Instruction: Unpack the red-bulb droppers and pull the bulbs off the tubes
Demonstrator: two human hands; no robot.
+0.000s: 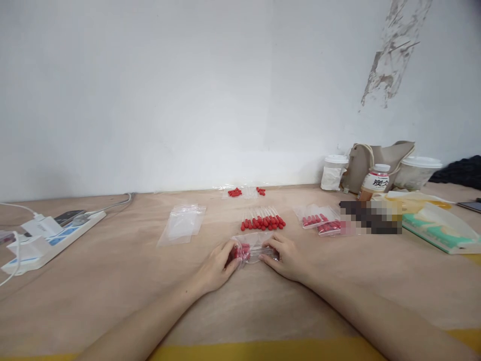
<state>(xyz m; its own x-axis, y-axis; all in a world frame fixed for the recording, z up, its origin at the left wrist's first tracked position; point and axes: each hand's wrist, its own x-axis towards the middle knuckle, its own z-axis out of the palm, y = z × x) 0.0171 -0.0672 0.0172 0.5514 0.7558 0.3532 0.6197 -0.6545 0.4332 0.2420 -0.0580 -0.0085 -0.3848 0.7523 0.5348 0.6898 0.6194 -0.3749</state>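
Observation:
A clear plastic bag (255,243) with several red-tipped sticks in it lies between my hands at the middle of the table. My left hand (221,263) grips its left end, where the red tips show. On the right end of the same bag, the fingers of my right hand (283,255) are closed. Just beyond it lies a row of loose red-tipped white sticks (263,222), tips toward me. To their right, filled clear bags (321,218) overlap. Flat clear bags (184,223) are stacked to the left.
More red-tipped pieces in clear plastic (235,192) lie by the wall. A white power strip (71,235) with chargers is at left. At right stand a lidded cup (334,173), a drink bottle (376,181), a beige bag (356,168) and a green-and-white packet (436,228).

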